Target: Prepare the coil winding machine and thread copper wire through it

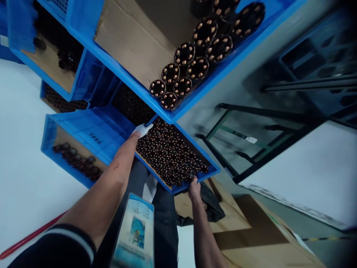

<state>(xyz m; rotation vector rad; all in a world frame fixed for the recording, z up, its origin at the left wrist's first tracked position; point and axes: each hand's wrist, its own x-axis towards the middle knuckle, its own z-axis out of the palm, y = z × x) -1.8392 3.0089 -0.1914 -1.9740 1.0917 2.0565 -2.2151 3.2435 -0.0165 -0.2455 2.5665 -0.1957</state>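
Observation:
A blue bin (213,168) full of small, dark round parts with coppery glints (167,152) is held in front of my legs, between my two hands. My left hand (143,130), in a white glove, grips the bin's left end, its thumb lying toward the parts. At the near right corner, my bare right hand (194,186) is closed on the rim, its fingers partly hidden under the wall. The exact kind of the parts is too small to tell.
Above, a large blue bin (131,83) carries cardboard and dark cylinders with copper-coloured segments (197,68). More blue bins (92,128) are stacked at left. A green metal frame cart (237,134) stands at right, with cardboard boxes (259,230) below. A badge (136,230) hangs before me.

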